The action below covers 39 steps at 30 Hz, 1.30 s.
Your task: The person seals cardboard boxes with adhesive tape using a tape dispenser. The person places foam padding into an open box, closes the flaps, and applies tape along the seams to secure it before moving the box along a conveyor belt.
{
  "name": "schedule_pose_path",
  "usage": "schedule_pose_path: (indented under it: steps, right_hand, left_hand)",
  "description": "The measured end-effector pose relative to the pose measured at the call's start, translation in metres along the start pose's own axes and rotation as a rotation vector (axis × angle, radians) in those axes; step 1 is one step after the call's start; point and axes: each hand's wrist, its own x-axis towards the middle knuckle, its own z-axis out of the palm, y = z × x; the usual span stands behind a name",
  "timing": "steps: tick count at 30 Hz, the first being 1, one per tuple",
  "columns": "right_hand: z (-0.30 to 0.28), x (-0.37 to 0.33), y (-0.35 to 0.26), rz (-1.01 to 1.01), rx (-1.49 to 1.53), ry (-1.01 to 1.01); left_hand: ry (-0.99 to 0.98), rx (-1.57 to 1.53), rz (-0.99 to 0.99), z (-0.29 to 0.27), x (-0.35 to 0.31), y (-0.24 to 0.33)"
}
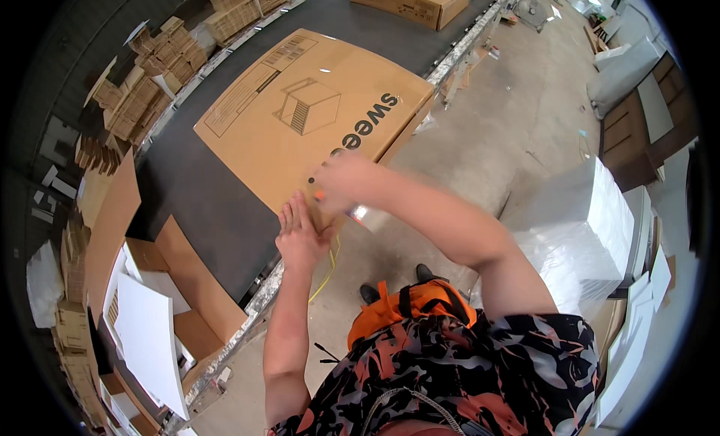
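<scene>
A large flat cardboard box lies closed on the dark conveyor belt, with a line drawing and dark lettering on its top. At its near corner my left hand rests with fingers stretched out over the cardboard. Right beside it, my right hand is closed and smeared by motion, low over the same corner. A small orange spot and a dark dot show by its fingers; what it grips cannot be made out. A thin yellow strip hangs below the hands.
An open carton with white panels stands on the belt at left. Another closed box is farther along. Stacked flat cardboard lines the far side. A plastic-wrapped stack stands at right, a fan at the back.
</scene>
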Motion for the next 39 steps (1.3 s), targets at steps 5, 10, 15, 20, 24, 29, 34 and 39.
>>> schedule_pose_path:
  steps: [5,10,15,20,24,29,34,39]
  right_hand:
    - [0.045,-0.075,-0.004,0.199,0.007,-0.227]
    - [0.141,-0.021,-0.01,-0.118,-0.321,-0.339]
    - [0.191,-0.084,0.092,0.284,0.628,0.083]
    - [0.147,-0.15,0.289,0.646,1.655,0.579]
    - [0.059,-0.11,0.399,0.506,1.652,0.625]
    - [-0.004,-0.073,0.414,0.525,1.432,0.179]
    - [0.059,-0.14,0.297,0.557,1.578,0.081]
    - [0.063,-0.111,0.182,0.746,1.915,0.309]
  left_hand:
    - [0.104,0.16,0.294,0.0,0.001,0.004]
    - [0.109,0.105,0.27,0.003,0.007,0.001]
    - [0.116,0.06,0.186,0.005,-0.001,0.0]
    - [0.124,0.035,0.205,0.002,-0.004,-0.001]
    - [0.103,0.067,0.217,-0.005,0.0,0.002]
    - [0.032,0.124,0.206,-0.006,0.003,0.007]
    - [-0.004,0.09,0.133,-0.01,0.0,0.013]
    - [-0.134,0.117,0.133,-0.04,0.028,0.037]
